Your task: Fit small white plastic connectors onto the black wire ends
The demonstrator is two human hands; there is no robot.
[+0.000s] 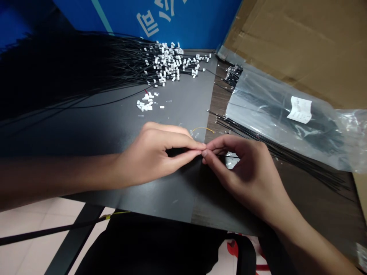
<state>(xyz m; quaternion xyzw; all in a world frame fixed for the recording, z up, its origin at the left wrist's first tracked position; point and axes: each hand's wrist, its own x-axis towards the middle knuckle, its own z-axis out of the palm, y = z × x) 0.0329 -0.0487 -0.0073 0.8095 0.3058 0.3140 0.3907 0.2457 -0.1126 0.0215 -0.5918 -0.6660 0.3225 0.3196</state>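
Observation:
My left hand (160,152) reaches in from the left with its thumb and forefinger pinched, on something too small and hidden to name. Its fingertips meet those of my right hand (243,164), whose thumb and fingers are pinched on a thin black wire (229,156). That wire shows through the gap between the right thumb and forefinger. Just beyond the fingertips lie a short yellow wire (203,128) and tiny clear pieces (197,135). Loose white connector housings (146,102) are heaped farther back on the grey mat (114,130).
A large bundle of black wires (86,65) with white connectors (170,61) covers the back left. To the right, more black wires (275,149) lie beside a clear plastic bag (263,99). A blue panel (189,26) and cardboard (301,46) stand behind.

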